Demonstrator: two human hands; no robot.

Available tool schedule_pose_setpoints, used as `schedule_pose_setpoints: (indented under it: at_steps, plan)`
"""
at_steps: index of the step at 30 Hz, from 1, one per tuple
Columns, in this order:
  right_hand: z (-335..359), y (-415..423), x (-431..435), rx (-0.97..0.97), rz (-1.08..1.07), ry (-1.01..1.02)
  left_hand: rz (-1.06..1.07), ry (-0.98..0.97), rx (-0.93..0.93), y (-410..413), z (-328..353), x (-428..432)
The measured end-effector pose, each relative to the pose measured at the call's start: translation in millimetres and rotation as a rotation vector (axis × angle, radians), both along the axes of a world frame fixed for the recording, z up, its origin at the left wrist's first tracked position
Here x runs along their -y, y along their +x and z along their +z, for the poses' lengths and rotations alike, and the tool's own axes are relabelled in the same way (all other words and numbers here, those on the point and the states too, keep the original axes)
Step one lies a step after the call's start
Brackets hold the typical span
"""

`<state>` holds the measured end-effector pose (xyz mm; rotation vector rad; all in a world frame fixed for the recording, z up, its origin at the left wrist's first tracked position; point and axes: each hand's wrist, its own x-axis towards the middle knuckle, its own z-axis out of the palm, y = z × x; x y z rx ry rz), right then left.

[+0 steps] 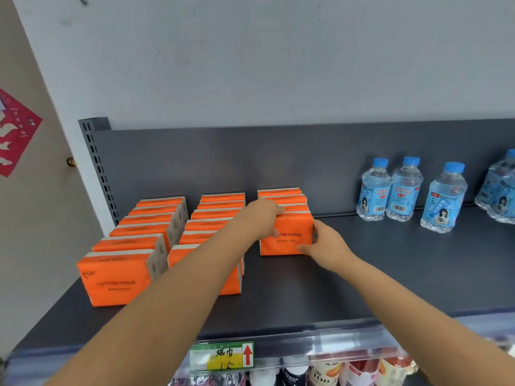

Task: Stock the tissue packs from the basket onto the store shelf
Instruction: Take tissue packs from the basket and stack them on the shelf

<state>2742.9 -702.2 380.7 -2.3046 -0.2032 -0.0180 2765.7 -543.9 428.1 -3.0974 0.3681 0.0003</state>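
Left grip (264,217) and right grip (324,242) around front tissue pack (291,242).

The shelf (390,274) is matt grey metal, tissue packs (117,280) smooth orange film, water bottles (374,190) clear glossy plastic.

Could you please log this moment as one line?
left grip: holds front tissue pack | right grip: holds same pack | place: third row, shelf
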Motion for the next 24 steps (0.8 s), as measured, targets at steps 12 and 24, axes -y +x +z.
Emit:
schedule_pose_setpoints:
  at_steps: [12,24]
  plan:
    - [28,-54,26,0.067,-0.03,-0.325,-0.138,0.081,0.168,-27,1,-8]
    - [39,-246,28,0.106,-0.46,-0.528,-0.4,-0.106,0.443,-170,9,-6]
